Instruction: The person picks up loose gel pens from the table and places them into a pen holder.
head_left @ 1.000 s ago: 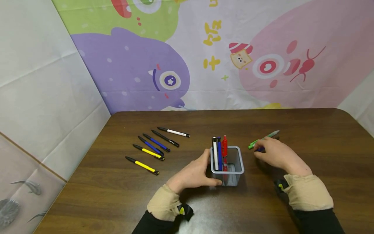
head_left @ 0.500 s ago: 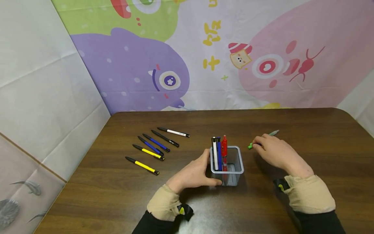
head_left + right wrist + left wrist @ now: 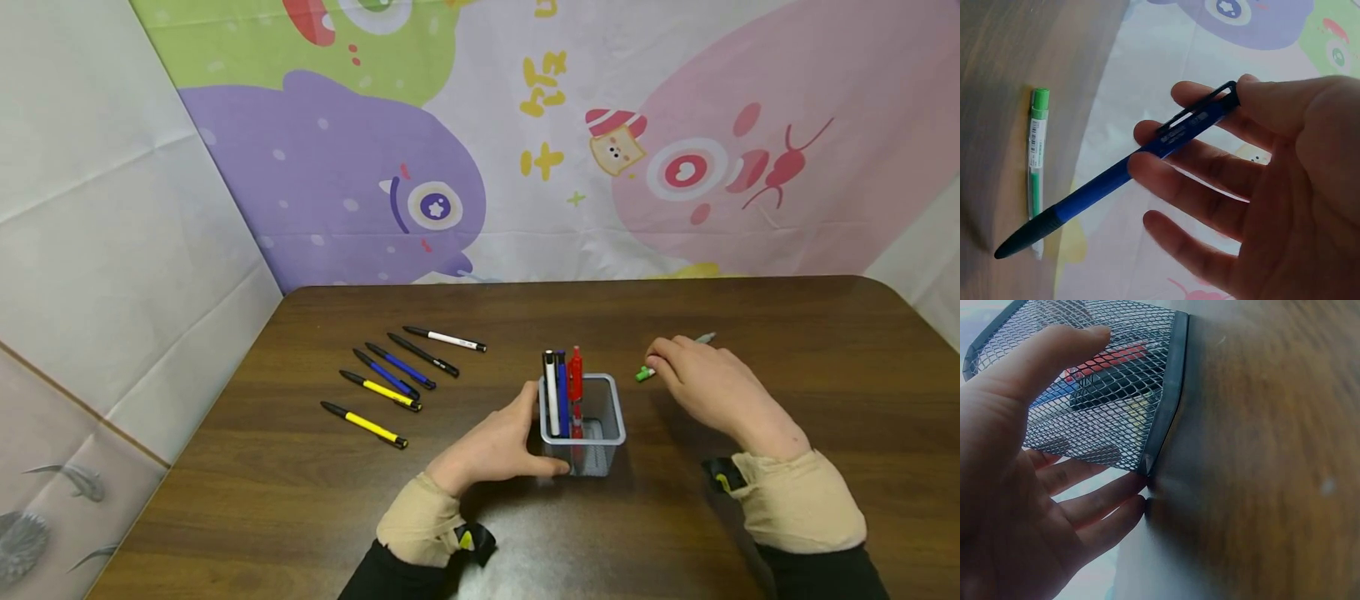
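My left hand [image 3: 498, 442] holds the grey mesh pen holder [image 3: 600, 458] from its left side. In the left wrist view the thumb lies along one mesh wall [image 3: 1129, 440] and the fingers reach round the other side. A white-and-black pen [image 3: 552, 396], a blue pen [image 3: 563, 392] and a red pen [image 3: 576, 375] stand inside. My right hand [image 3: 708, 387] pinches another blue pen [image 3: 1107, 178] with a black tip, near its clip end. The head view hides this pen behind the hand. A green-ended clear pen [image 3: 643, 374] lies on the table below that hand.
Several pens lie in a loose row at the left: two yellow [image 3: 367, 423], two blue, one black [image 3: 423, 355] and one white [image 3: 453, 339]. They rest on the brown wooden table [image 3: 247, 500]. A cartoon cloth [image 3: 540, 242] hangs behind the table's far edge.
The right hand has taken hold of the blue pen beside the green one and lifted slightly, shifting a little up and left in the head view. The left hand and pen holder have stayed put.
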`<action>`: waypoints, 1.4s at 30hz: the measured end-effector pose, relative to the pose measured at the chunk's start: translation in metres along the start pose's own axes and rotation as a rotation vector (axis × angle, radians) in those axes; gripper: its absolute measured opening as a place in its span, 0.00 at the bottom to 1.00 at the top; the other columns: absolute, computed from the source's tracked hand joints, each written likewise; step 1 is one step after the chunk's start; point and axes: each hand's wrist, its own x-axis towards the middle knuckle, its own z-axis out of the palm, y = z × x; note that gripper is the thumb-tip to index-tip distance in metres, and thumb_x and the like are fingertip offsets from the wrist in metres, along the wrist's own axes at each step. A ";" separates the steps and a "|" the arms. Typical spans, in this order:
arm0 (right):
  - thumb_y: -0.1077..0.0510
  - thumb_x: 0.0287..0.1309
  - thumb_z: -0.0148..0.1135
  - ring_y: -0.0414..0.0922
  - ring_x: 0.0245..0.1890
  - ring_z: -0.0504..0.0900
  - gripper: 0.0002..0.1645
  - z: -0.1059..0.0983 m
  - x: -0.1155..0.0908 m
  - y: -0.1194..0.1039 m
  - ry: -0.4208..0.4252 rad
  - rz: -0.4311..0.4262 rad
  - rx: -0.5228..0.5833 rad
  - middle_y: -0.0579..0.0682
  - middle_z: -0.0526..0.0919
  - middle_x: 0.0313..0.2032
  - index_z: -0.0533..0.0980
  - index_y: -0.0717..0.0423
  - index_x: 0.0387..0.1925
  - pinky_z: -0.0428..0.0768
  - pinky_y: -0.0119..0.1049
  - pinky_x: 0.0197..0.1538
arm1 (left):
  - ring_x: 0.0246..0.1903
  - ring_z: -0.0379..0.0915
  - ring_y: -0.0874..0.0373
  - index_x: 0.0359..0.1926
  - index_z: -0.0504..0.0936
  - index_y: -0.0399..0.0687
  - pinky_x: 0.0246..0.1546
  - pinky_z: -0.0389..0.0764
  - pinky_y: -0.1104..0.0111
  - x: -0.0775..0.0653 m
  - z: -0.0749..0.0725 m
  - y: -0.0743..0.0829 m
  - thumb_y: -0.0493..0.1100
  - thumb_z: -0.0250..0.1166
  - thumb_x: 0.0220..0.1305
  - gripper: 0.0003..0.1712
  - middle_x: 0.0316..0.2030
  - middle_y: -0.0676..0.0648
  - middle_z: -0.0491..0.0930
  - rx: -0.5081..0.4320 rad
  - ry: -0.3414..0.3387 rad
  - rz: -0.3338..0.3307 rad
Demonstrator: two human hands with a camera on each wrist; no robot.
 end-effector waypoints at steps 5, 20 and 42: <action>0.54 0.65 0.48 0.45 0.24 0.73 0.09 -0.002 0.002 -0.003 0.154 -0.003 0.008 0.45 0.73 0.23 0.72 0.54 0.34 0.72 0.48 0.30 | 0.47 0.68 0.63 0.64 0.50 0.51 0.50 0.70 0.66 0.000 0.000 0.000 0.60 0.70 0.42 0.54 0.48 0.52 0.71 0.005 0.000 -0.002; 0.57 0.64 0.48 0.46 0.28 0.75 0.08 -0.010 0.004 -0.017 0.396 -0.034 0.123 0.46 0.77 0.26 0.73 0.57 0.37 0.73 0.46 0.31 | 0.45 0.70 0.63 0.60 0.53 0.51 0.48 0.71 0.66 0.000 0.001 0.000 0.60 0.70 0.42 0.50 0.48 0.51 0.74 0.026 0.011 0.005; 0.63 0.56 0.57 0.34 0.30 0.78 0.12 -0.020 0.004 -0.042 1.055 -0.208 0.451 0.55 0.83 0.29 0.77 0.67 0.41 0.67 0.20 0.28 | 0.47 0.69 0.64 0.60 0.53 0.51 0.49 0.70 0.66 0.000 0.000 0.000 0.59 0.71 0.42 0.49 0.48 0.50 0.75 0.021 0.006 0.017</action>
